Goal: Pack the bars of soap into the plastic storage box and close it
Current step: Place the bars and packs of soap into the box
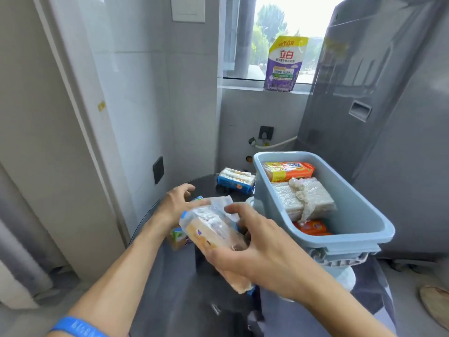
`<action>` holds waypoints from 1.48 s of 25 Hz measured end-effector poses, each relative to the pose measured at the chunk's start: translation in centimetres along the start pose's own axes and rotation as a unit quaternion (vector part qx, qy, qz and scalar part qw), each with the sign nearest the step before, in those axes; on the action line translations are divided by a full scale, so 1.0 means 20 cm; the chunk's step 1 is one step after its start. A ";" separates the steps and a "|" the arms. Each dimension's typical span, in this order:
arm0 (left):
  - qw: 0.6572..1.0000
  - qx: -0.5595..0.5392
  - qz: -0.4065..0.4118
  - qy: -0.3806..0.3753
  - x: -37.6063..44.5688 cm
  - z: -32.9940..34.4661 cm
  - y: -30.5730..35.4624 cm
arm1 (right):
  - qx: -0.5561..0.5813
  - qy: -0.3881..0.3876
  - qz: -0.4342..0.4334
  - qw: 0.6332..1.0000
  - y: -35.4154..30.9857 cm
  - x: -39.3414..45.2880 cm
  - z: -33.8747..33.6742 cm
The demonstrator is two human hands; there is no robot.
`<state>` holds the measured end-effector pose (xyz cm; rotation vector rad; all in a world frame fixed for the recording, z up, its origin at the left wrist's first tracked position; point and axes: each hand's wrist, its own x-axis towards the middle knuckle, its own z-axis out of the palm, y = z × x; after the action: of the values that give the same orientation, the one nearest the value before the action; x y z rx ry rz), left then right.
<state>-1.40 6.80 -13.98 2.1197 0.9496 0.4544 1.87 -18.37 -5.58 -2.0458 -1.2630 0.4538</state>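
My right hand (pixel 262 249) grips a clear-wrapped pack of tan soap bars (pixel 213 229) above the dark round table (pixel 170 288). My left hand (pixel 177 203) touches the far end of that pack with its fingers spread. The blue plastic storage box (pixel 359 215) stands open at the right, with orange soap packs (pixel 288 170) and a white wrapped bundle (pixel 303 200) inside. A blue-wrapped soap pack (pixel 237 180) lies on the table behind. A green-labelled pack (pixel 177 237) lies under my left wrist. No lid is in sight.
A detergent pouch (pixel 284 64) stands on the window sill. A grey appliance (pixel 388 105) fills the right side. Something white (pixel 345 280) lies under the box. A wall and door frame rise at the left.
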 end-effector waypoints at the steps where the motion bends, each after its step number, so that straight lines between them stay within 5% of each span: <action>1: 0.999 -0.013 0.005 0.037 0.00 -0.01 0.00 | 0.018 0.027 -0.001 0.999 -0.02 0.00 -0.09; 4: 0.987 0.038 0.053 0.146 -0.02 0.00 0.08 | 0.031 0.119 -0.009 0.992 0.01 0.03 -0.38; 7: 0.968 0.038 0.181 0.172 -0.12 0.08 0.25 | -0.018 0.155 0.031 0.987 0.14 0.12 -0.63; 11: 0.941 -0.036 0.320 0.105 -0.27 0.21 0.46 | -0.221 0.042 0.048 0.973 0.40 0.19 -0.72; 14: 0.938 -0.010 0.345 0.036 -0.30 0.30 0.53 | -0.353 -0.031 -0.034 0.934 0.53 0.23 -0.67; 22: 0.932 0.041 0.360 0.006 -0.30 0.40 0.50 | -0.276 -0.083 -0.091 0.953 0.65 0.28 -0.65; 27: 0.939 0.023 0.342 0.000 -0.31 0.41 0.51 | -0.356 -0.077 -0.125 0.923 0.63 0.29 -0.59; 31: 0.940 0.007 0.340 -0.007 -0.30 0.39 0.50 | -0.232 -0.054 -0.060 0.969 0.56 0.31 -0.65; 37: 0.969 -0.044 0.224 0.093 -0.15 0.33 0.45 | -0.341 0.013 -0.069 0.938 0.46 0.47 -0.64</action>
<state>4.84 -2.68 -11.50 2.2344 0.5287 0.9167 19.84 -17.50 -2.47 -2.4732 -1.6988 -0.1063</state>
